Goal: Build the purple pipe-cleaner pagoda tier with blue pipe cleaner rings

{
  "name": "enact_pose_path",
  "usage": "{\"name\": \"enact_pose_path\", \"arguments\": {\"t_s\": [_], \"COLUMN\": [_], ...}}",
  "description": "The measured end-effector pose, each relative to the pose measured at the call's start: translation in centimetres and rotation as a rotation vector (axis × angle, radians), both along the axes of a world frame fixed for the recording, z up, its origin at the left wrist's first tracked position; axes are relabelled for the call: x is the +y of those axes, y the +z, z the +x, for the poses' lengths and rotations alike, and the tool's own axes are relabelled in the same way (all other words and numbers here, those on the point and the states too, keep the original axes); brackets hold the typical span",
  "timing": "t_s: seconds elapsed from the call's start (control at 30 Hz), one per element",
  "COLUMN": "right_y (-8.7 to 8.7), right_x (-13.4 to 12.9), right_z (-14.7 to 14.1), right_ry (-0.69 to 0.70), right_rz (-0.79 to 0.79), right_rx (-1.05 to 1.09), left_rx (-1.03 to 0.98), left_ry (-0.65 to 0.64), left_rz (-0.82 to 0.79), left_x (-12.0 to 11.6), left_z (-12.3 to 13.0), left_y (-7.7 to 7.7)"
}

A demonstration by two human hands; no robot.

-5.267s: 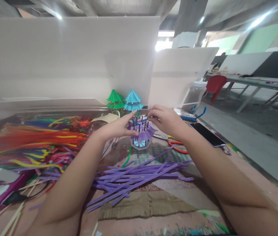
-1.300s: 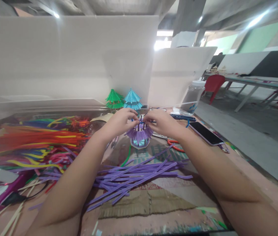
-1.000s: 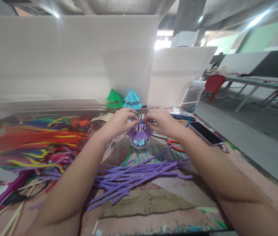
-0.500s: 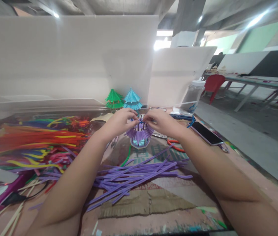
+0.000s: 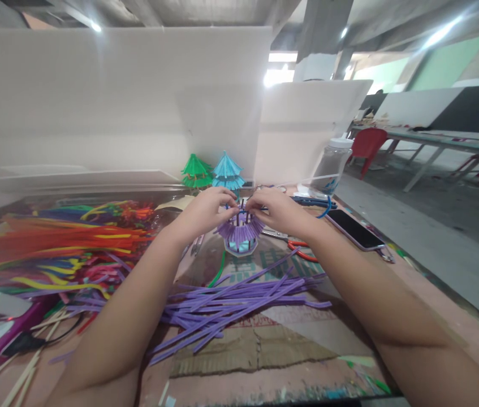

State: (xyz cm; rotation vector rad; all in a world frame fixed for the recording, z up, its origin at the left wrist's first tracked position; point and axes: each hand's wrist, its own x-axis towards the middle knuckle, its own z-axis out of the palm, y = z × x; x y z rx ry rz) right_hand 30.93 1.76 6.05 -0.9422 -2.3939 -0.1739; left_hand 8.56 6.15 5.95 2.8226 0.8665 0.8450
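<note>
A small purple pavilion model (image 5: 240,232), made of pipe cleaners, stands upright on the table with a skirt-like roof, dark posts and a pale blue base. My left hand (image 5: 216,206) is closed at its top left, thumb and fingers pinched on a blue pipe cleaner (image 5: 242,212) that runs across the posts. From the other side my right hand (image 5: 273,208) pinches the same blue pipe cleaner. A blue curved end (image 5: 328,208) sticks out beyond my right wrist. The fingertips hide part of the model's top. Purple pipe cleaners (image 5: 239,305) lie in a loose pile in front.
Green (image 5: 197,171) and light blue (image 5: 227,170) pavilion models stand behind. Orange-handled scissors (image 5: 302,250), a phone (image 5: 355,229) and a clear bottle (image 5: 332,167) are on the right. Colourful pipe cleaners (image 5: 61,234), wooden sticks (image 5: 27,376) and a purple device (image 5: 8,333) lie left.
The blue curved end past my right wrist has shifted slightly to the left and up. Both hands stay pinched at the model's top, almost unmoved.
</note>
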Motion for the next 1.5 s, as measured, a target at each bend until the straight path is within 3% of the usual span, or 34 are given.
{"name": "enact_pose_path", "arguments": {"t_s": [0.27, 0.9, 1.2, 1.5], "right_y": [-0.1, -0.6, -0.8, 0.5], "right_x": [0.2, 0.1, 0.0, -1.1], "right_z": [0.0, -0.4, -0.9, -0.7], "right_ry": [-0.022, -0.101, -0.176, -0.187], "right_rz": [-0.058, -0.004, 0.194, 0.318], "right_rx": [-0.003, 0.008, 0.02, 0.139], "left_rx": [-0.004, -0.011, -0.121, -0.346], "left_ry": [-0.032, -0.032, -0.051, 0.003], "left_rz": [-0.006, -0.009, 0.057, 0.174], "left_x": [-0.1, 0.4, -0.8, -2.6], "left_z": [0.1, 0.0, 0.6, 2.3], "left_y": [0.0, -0.2, 0.1, 0.2]}}
